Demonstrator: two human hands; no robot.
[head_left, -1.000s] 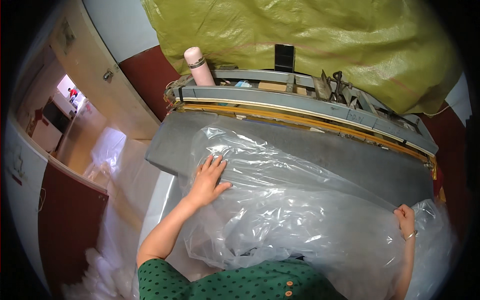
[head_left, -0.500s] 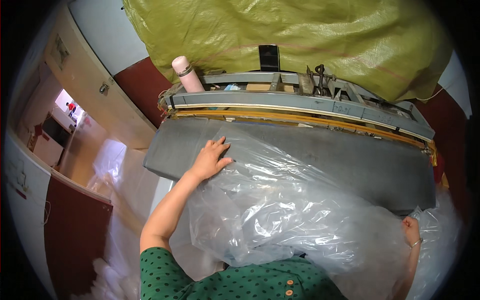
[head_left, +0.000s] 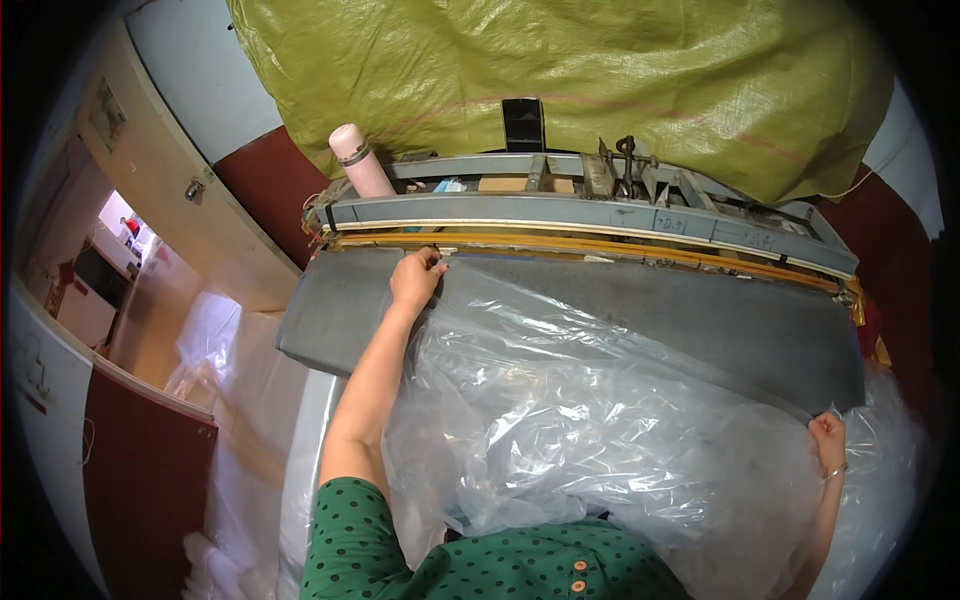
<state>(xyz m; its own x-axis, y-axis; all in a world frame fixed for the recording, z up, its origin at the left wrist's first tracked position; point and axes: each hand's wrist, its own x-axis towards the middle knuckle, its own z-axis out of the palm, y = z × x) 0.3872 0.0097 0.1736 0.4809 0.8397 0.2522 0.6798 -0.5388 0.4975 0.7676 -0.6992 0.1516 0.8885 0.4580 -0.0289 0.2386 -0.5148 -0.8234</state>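
A large clear plastic sheet (head_left: 560,410) lies crumpled between me and a grey cloth-covered bench surface (head_left: 650,310), partly over its near side. My left hand (head_left: 415,280) is closed in a pinch on a corner of the sheet, close to the far edge of the grey surface. At the right end, beside the near corner of the bench, my right hand (head_left: 827,440) is closed on the sheet's edge. The film runs taut in a slanting line from one hand to the other, with shiny folds below it.
Behind the grey surface run a yellow-orange strip (head_left: 600,249) and a grey metal frame (head_left: 580,215). A pink bottle (head_left: 364,165) leans at its left, and a metal clamp (head_left: 626,165) stands on it. Yellow-green sheeting (head_left: 650,80) hangs behind. An open door (head_left: 180,150) is at left.
My left hand has moved away from me toward the strip, and its spread fingers have closed on the sheet. The sheet's left part is drawn up with it. My right hand stays near the corner.
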